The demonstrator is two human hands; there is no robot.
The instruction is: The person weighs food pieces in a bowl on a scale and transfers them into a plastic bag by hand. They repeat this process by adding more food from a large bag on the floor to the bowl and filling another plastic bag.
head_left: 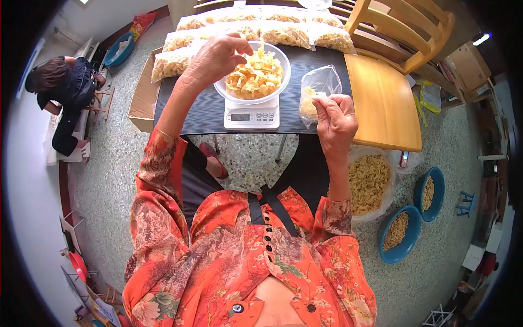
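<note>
The left hand hovers with bent fingers at the near-left rim of a translucent plastic bowl, while the right hand is closed in a pinch, apparently grasping the side of a small clear plastic bag. Whether the left fingertips hold a piece, the view cannot tell. Heaped with pale yellow, chip-like pieces, the bowl sits on a white digital scale at the edge of a dark wood-grain table; the reading is illegible. The bag stands on the table just beside the scale, with some contents low inside. Filled bags line the far side.

The step in hand appears to be weighing out a portion. The next move calls for a light touch on the seemingly brittle pieces and a steady hold on the flimsy bag.
</note>
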